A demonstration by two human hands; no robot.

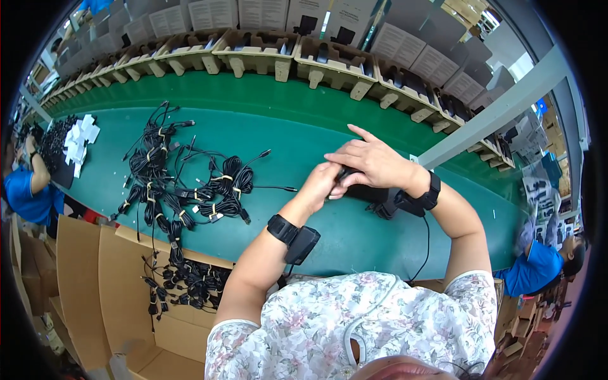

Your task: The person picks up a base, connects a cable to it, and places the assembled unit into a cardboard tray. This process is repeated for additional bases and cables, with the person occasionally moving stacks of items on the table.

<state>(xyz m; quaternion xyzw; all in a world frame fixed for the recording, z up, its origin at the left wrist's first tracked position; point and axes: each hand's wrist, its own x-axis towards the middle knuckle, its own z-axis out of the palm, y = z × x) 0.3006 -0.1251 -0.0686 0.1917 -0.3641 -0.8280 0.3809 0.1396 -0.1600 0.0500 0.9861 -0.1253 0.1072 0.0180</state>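
Both my hands meet over the green table [304,126]. My left hand [320,185] and my right hand [370,161] close together around a small black object [347,174], probably a coiled cable, mostly hidden by the fingers. Two fingers of my right hand point out to the left. A black wrist device sits on each forearm, the left one [294,237] and the right one [418,199]. A thin black wire [425,244] hangs from the right one. A pile of bundled black cables [183,180] with yellow ties lies on the table left of my hands.
An open cardboard box [126,297] at lower left holds more black cable bundles [187,282]. Moulded pulp trays [253,54] and grey cartons line the table's far edge. A person in blue sits at the left [28,190], another at the right [538,266]. White slips [81,139] lie far left.
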